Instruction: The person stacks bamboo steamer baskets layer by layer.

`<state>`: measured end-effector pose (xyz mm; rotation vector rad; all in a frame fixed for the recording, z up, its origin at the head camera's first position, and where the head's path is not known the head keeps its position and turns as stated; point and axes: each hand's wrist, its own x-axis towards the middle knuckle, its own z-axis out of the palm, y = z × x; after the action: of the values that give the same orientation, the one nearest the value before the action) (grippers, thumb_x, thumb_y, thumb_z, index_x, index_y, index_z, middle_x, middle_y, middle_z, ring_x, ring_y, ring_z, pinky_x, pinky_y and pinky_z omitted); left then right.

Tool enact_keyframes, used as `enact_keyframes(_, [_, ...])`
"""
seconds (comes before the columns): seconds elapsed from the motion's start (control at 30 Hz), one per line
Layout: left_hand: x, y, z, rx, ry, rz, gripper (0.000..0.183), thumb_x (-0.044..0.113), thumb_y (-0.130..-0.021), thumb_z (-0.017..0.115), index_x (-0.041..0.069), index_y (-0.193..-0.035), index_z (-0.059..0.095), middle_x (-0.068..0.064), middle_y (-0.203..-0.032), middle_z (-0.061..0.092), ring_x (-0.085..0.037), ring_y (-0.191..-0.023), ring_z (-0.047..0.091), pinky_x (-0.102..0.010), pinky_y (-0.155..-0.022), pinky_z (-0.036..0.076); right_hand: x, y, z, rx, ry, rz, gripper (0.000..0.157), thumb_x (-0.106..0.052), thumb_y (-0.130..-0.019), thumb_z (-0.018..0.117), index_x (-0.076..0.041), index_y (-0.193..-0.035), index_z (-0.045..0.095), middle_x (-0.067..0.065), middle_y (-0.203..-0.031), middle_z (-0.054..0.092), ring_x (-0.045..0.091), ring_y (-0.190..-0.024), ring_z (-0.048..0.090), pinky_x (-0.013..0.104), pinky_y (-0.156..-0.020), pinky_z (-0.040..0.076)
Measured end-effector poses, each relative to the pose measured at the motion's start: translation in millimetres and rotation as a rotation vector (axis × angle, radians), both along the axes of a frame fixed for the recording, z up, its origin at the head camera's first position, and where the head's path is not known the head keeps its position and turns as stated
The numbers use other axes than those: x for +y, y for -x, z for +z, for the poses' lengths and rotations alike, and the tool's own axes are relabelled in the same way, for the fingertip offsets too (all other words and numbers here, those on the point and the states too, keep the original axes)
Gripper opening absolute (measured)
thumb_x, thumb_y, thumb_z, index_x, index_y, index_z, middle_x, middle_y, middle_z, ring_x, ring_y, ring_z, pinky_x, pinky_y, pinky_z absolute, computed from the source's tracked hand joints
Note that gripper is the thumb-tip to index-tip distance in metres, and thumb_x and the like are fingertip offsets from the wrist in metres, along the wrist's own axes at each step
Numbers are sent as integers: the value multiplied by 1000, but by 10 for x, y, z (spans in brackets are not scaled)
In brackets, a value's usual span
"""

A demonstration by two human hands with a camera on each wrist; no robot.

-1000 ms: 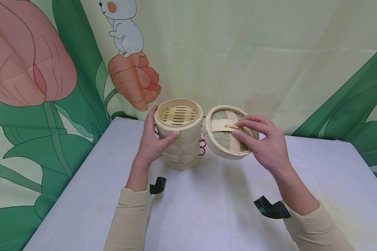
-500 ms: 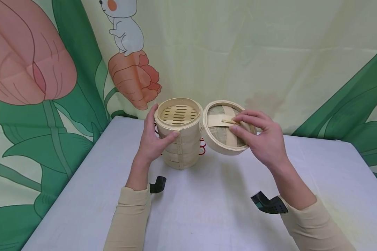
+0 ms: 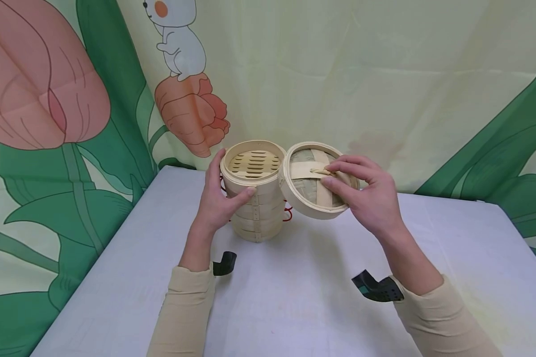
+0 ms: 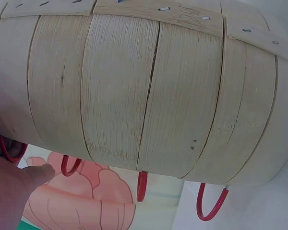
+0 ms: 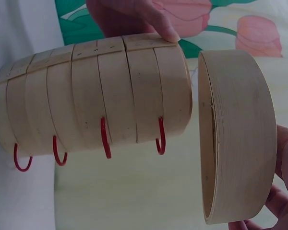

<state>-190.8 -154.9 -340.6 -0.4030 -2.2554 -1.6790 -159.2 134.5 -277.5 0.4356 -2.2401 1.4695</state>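
Note:
A stack of bamboo steamer baskets [image 3: 256, 210] stands upright on the table, its slatted top tier [image 3: 254, 163] uncovered. My left hand [image 3: 218, 198] grips the upper tier from the left, thumb across the front and fingers round the side. With my right hand [image 3: 362, 188] I pinch the braided loop handle of the bamboo steamer lid [image 3: 303, 191]. The lid hangs tilted beside the stack's top right edge, overlapping it in the head view. From the right wrist, a narrow gap shows between lid [image 5: 240, 134] and stack [image 5: 91, 96].
Red loops [image 5: 105, 136] stick out from the sides of the baskets. A white cloth covers the table [image 3: 286, 297]. Behind it hangs a printed curtain [image 3: 317, 74] with a rabbit, a carrot and flowers. A black wrist-camera mount [image 3: 377, 287] sits at my right cuff.
My right hand has carried the lid leftward and slightly up, closer to the top of the stack. The left hand and the baskets have stayed in place.

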Motion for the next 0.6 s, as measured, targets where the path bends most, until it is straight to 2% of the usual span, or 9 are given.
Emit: enact_keyframes(0.6, [-4, 13, -22, 14, 5, 1, 104, 35, -80, 78, 12, -161, 17, -11, -158, 23, -24, -140, 27, -62, -106, 31, -119, 76, 41, -43, 2, 6, 24, -10, -84, 84, -2, -106, 78, 4, -115, 65, 12, -116, 51, 27, -96, 39])
